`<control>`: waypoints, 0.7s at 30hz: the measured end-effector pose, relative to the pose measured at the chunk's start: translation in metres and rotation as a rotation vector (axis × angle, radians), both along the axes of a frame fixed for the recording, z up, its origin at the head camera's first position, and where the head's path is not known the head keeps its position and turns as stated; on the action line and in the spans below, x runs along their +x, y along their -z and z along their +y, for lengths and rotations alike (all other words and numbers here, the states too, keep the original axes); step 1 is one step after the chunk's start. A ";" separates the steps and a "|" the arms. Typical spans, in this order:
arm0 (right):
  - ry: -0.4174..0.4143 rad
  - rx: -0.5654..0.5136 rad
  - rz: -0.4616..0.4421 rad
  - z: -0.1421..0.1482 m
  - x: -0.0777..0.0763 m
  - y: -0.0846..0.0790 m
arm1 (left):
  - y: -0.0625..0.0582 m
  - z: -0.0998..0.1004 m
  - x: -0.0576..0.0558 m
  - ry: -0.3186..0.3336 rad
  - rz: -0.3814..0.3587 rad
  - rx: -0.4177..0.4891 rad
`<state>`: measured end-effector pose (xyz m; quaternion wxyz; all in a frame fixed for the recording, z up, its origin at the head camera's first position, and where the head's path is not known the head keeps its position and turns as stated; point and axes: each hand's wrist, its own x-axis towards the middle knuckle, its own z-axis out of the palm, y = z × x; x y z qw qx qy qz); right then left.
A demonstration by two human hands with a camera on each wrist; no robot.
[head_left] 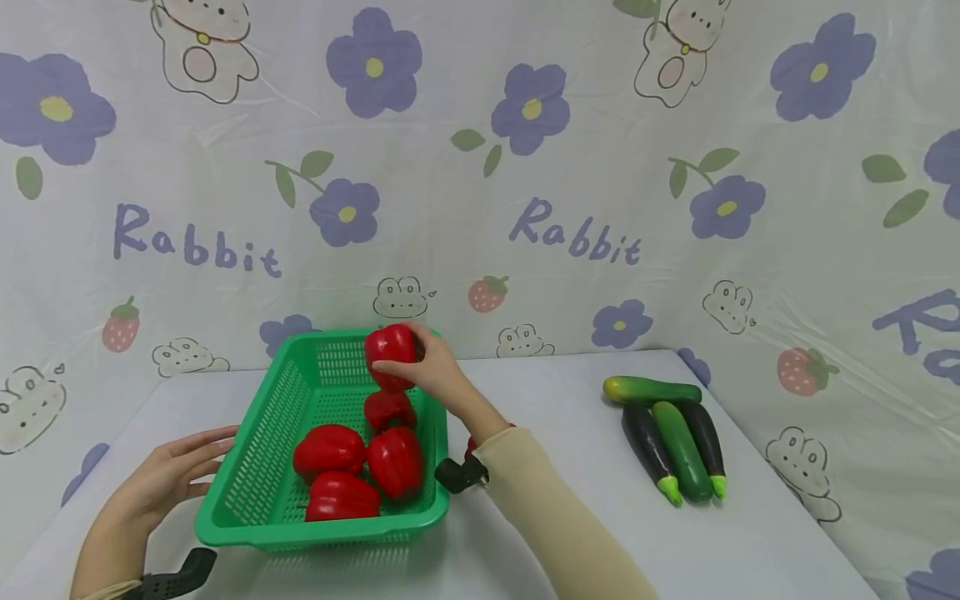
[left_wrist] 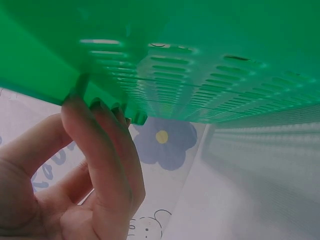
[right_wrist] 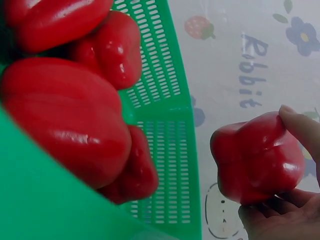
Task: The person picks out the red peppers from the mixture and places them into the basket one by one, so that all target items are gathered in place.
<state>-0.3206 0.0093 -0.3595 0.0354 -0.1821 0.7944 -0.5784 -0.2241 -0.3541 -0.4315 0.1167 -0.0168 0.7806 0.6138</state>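
A red bell pepper (head_left: 392,346) is held by my right hand (head_left: 435,367) above the back right part of a green plastic basket (head_left: 258,442). In the right wrist view, thumb and fingers grip that pepper from opposite sides, beyond the basket's rim. Several more red peppers (head_left: 330,450) lie inside the basket, mostly towards its front and right. On the other side, my left hand (head_left: 176,471) is at the basket's left wall. The left wrist view has its relaxed, bent fingertips right at the underside of the rim, not wrapped round it.
Another red pepper (head_left: 471,448) is on the white table (head_left: 555,400) to the basket's right, mostly hidden by my right sleeve. Farther right lie two eggplants (head_left: 647,446) and two green cucumber-like vegetables (head_left: 681,450). A patterned cloth (head_left: 450,208) hangs behind the table.
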 end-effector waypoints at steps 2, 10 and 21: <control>-0.004 -0.004 -0.002 -0.003 0.000 0.001 | 0.000 0.000 0.000 0.010 0.006 0.002; -0.007 0.025 -0.015 -0.015 0.000 0.005 | 0.001 -0.001 -0.001 0.009 0.005 0.013; -0.024 0.097 -0.049 -0.026 0.005 0.009 | 0.002 0.000 -0.001 0.007 0.001 -0.012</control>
